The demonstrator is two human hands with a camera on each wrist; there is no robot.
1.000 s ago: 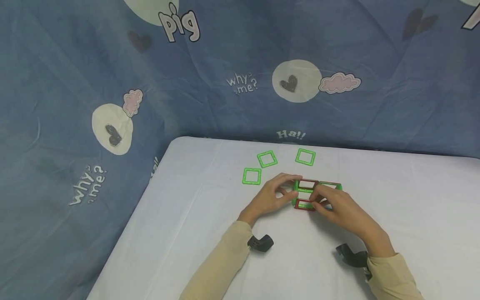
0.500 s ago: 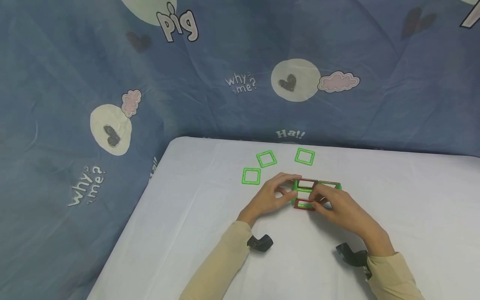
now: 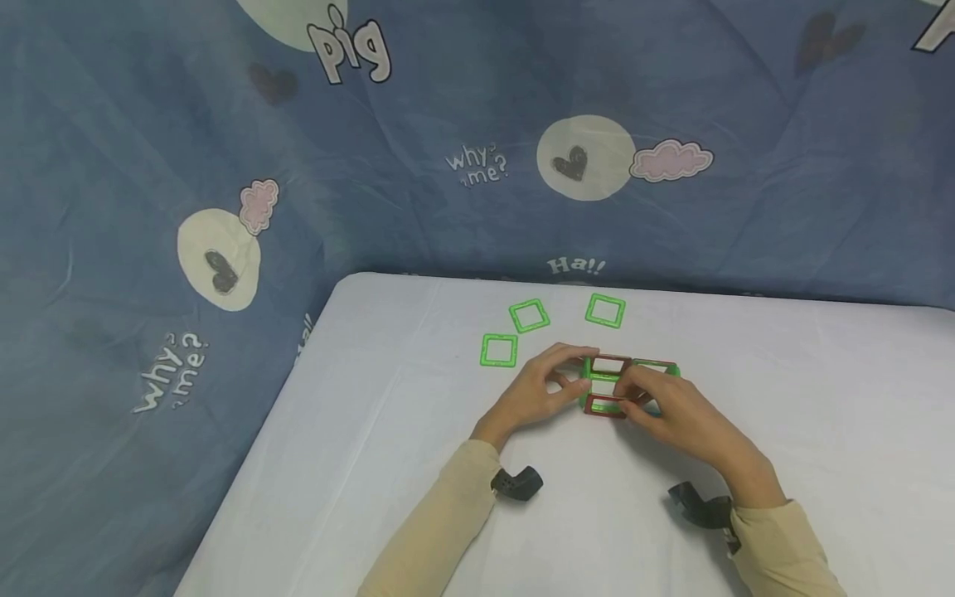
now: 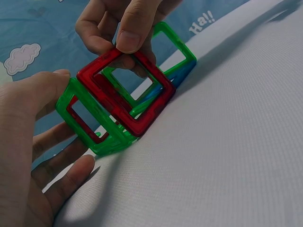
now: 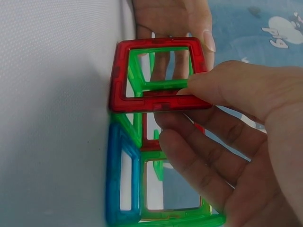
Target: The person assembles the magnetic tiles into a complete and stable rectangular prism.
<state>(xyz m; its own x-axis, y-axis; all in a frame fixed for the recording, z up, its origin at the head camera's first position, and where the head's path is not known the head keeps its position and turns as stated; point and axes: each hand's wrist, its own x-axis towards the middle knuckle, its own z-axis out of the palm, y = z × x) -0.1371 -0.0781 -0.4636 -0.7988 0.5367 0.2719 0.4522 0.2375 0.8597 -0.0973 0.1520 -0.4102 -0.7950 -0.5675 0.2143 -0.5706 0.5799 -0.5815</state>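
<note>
A small structure of square magnetic tiles stands on the white table. My left hand (image 3: 533,390) grips its left end, around an upright green tile (image 4: 88,100). A red tile (image 5: 163,102) sits at the structure's near side, and my right hand (image 3: 675,414) pinches its edge between thumb and fingers. In the right wrist view a blue tile (image 5: 113,175) adjoins the green ones, beyond the red tile. More red and green frames show behind. In the head view my right hand hides much of the structure's right half.
Three loose green tiles lie flat farther back: one at the left (image 3: 498,363), one behind it (image 3: 534,327), and one more to the right (image 3: 602,323). A blue printed cloth (image 3: 418,224) hangs behind the white table (image 3: 358,373). Black mounts (image 3: 518,483) project at both wrists.
The head view has shifted very slightly. Both hands keep the same hold on the tiles, and the loose tiles stay put.
</note>
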